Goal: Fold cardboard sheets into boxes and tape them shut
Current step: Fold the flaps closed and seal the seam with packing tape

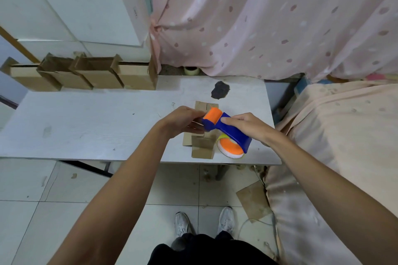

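A small brown cardboard box [202, 146] lies on the white table [86, 122], its flaps spread flat. My right hand [247, 127] grips a blue and orange tape dispenser [228, 133] over the box, its orange roller end pointing at my left hand. My left hand [183, 121] is curled at the box's upper part, right beside the dispenser's front; what its fingertips pinch is hidden. The tape roll [230, 148] sits in the dispenser's near end.
Several folded brown boxes [86, 75] stand in a row at the table's far left, with white boxes [86, 2] stacked behind. A dark patch [219, 90] marks the table. A pink curtain [280, 17] hangs behind, a covered bed [333, 135] is on the right. A cardboard scrap [254, 200] lies on the floor.
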